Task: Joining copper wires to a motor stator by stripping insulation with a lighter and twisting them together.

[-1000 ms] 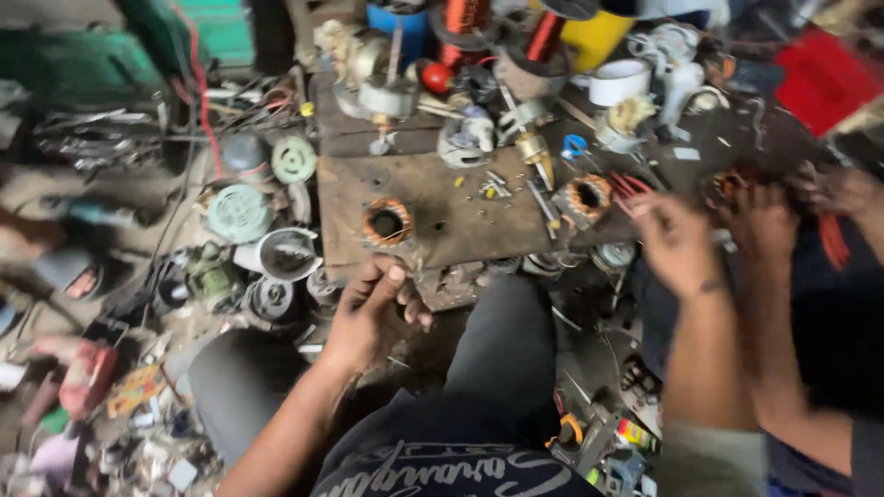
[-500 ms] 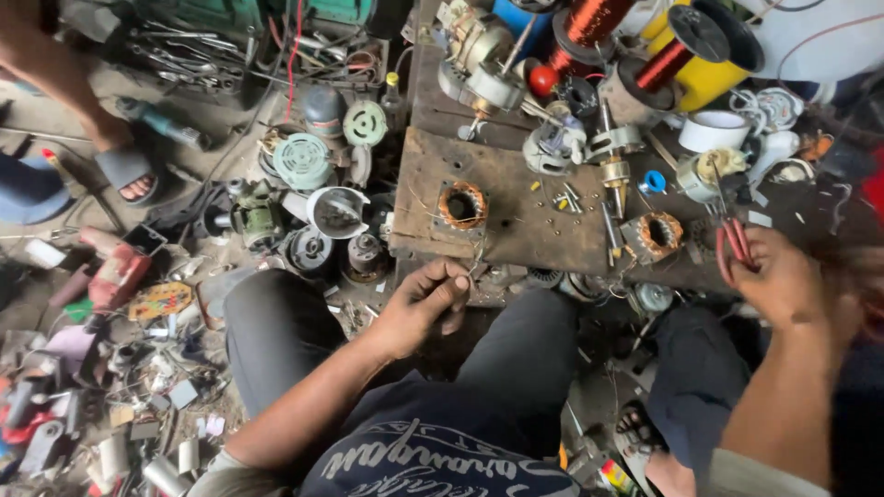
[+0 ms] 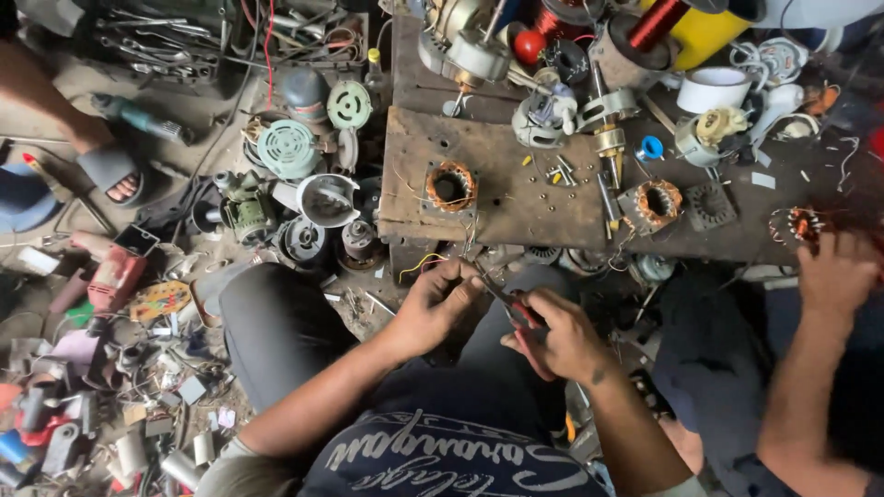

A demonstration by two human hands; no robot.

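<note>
Worn wooden work board point(image 3: 516, 198) crowded along its far edge with motor parts; the near edge sits just above the knees, leaving only a narrow gap of lap space for the hands. Floor to the left littered with fan covers and scrap. White round plastic tub point(image 3: 714, 89) at the far right; contents not visible. Copper-wound square stator point(image 3: 450, 187) rests on the board near its front edge, thin wires trailing down to the left hand point(image 3: 433, 308), which pinches them. Right hand point(image 3: 562, 336) is clamped around red-handled pliers point(image 3: 512, 306), tips touching the left fingers.
</note>
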